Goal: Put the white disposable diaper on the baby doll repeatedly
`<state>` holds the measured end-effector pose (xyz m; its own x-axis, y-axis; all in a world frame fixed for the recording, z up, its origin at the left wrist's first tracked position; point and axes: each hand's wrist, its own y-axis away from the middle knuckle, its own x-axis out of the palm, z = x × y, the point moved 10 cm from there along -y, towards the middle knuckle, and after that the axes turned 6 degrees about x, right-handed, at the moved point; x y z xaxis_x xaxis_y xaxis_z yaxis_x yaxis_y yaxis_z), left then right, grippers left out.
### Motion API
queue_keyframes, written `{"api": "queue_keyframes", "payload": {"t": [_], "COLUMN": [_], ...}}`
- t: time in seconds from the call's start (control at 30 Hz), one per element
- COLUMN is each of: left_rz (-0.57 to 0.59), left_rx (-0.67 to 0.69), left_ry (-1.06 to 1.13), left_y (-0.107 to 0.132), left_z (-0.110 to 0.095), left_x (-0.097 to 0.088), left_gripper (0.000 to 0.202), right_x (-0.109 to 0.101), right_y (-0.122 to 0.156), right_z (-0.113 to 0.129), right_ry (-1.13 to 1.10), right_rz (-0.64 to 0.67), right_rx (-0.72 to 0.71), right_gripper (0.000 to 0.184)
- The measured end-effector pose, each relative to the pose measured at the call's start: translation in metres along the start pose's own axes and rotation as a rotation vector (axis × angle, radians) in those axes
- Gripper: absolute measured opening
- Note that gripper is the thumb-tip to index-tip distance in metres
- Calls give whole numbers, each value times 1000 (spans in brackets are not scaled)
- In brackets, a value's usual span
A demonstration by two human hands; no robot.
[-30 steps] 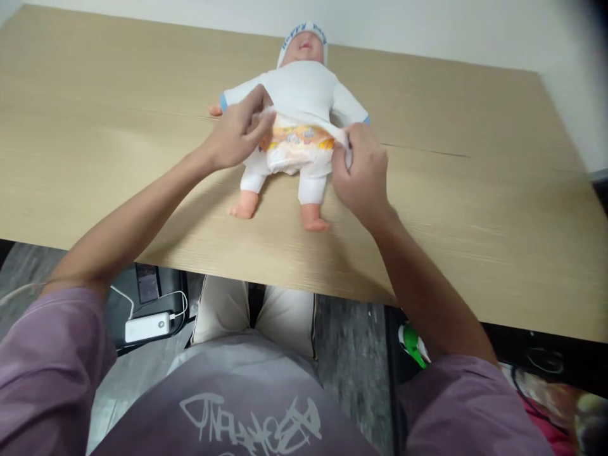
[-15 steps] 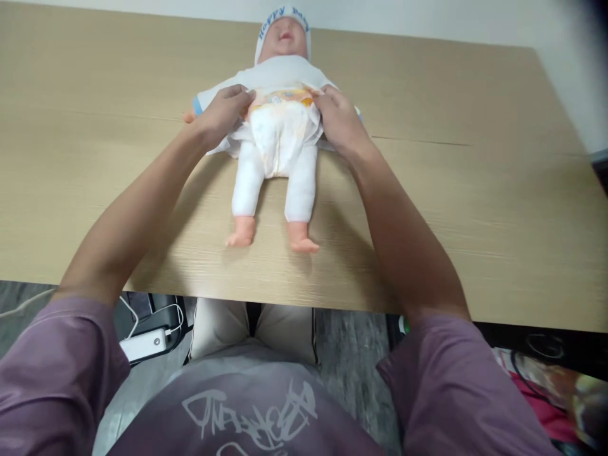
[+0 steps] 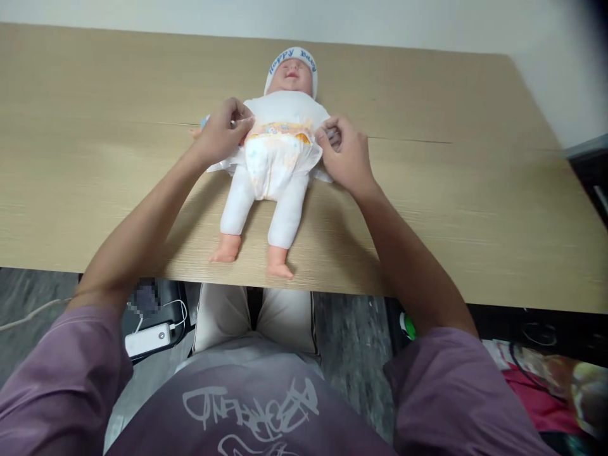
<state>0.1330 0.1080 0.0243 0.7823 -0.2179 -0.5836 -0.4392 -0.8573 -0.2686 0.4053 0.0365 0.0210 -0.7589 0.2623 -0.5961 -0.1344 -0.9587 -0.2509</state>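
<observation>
A baby doll lies on its back on the table, its feet toward me. It wears a white outfit and a white cap with blue lettering. Around its hips is a white diaper with an orange patterned waistband. At the waistband's left end, my left hand is closed, thumb and fingers pinching the diaper's edge. My right hand pinches the edge on the other side, fingers curled. The doll's arms are mostly hidden behind my hands.
The wooden table spreads wide on both sides, its near edge just past the doll's feet. Below it at left, a white power bank with a cable rests on a black surface. Pink and patterned items lie low at right.
The doll sits lower in view, nearer the table's front edge, with its legs swung a little left. Both hands stay at the diaper's sides, their fingers now more curled.
</observation>
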Motion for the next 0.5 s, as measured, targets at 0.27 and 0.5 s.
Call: {"api": "queue_keyframes", "payload": {"t": [0.27, 0.5], "left_rz": [45, 132], "left_rx": [442, 392], "left_ry": [-309, -392], "left_y": [-1, -12], "left_z": [-112, -97], "left_x": [35, 78], "left_gripper": [47, 61], "right_x": [-13, -1], "right_y": [47, 56], "right_z": [-40, -53], "right_ry": [139, 286], "right_rz": [-154, -89], "right_rx": [-25, -2], "right_gripper": [27, 38]}}
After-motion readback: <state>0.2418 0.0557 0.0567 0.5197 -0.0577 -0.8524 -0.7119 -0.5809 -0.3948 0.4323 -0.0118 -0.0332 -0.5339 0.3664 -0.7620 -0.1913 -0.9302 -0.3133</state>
